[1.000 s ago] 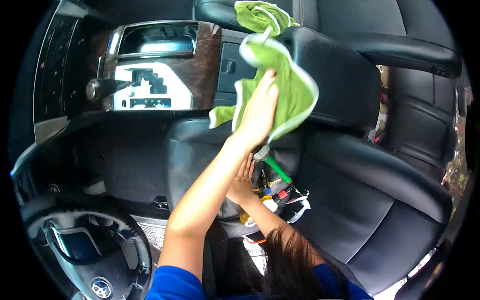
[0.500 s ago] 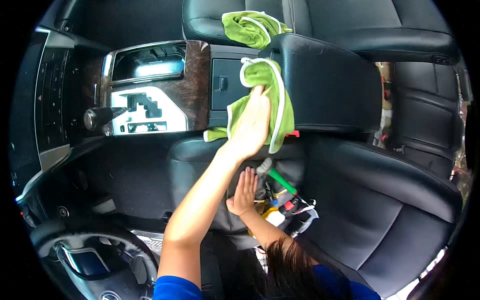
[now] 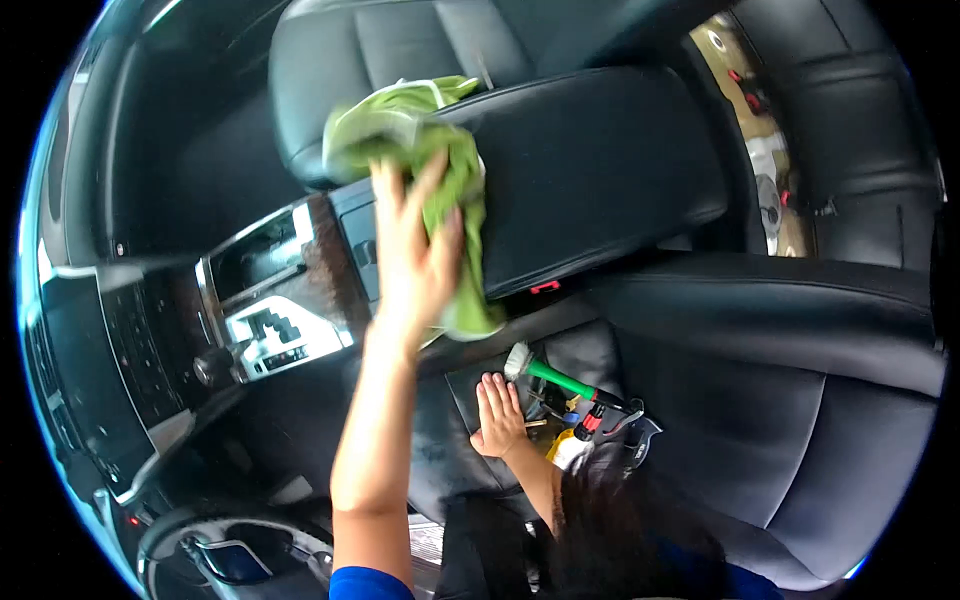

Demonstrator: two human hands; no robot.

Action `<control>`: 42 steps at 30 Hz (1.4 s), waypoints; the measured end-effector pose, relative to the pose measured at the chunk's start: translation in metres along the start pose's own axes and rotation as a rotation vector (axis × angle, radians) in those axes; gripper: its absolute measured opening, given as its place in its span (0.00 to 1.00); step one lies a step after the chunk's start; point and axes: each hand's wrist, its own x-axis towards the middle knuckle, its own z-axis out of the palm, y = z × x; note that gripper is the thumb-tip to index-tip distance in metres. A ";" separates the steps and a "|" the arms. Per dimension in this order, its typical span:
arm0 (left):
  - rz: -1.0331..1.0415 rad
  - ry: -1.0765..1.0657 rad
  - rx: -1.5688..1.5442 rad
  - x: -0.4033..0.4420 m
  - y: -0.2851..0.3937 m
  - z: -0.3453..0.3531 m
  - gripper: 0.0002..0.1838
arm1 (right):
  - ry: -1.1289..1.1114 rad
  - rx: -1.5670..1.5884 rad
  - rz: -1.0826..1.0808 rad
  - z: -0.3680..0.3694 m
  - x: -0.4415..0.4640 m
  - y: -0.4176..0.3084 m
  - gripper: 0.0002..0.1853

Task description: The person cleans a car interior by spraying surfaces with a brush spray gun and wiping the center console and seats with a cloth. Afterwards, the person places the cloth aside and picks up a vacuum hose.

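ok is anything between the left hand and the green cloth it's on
Nothing visible is: the left hand is right against the green cloth, by the black armrest. The green-handled tool lies off on the seat, near the right hand.

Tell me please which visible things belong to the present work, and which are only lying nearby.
Likely in use:
green cloth with white edging, touching the left hand
black padded console armrest, beside the cloth

Apparently just lying on the black leather seat:
green-handled tool with pale head, perhaps a brush
small red-and-black object
yellow-and-white object, partly hidden
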 end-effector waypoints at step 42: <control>0.678 -0.785 0.525 0.115 0.172 0.217 0.29 | -0.066 0.019 0.019 -0.003 -0.002 0.005 0.50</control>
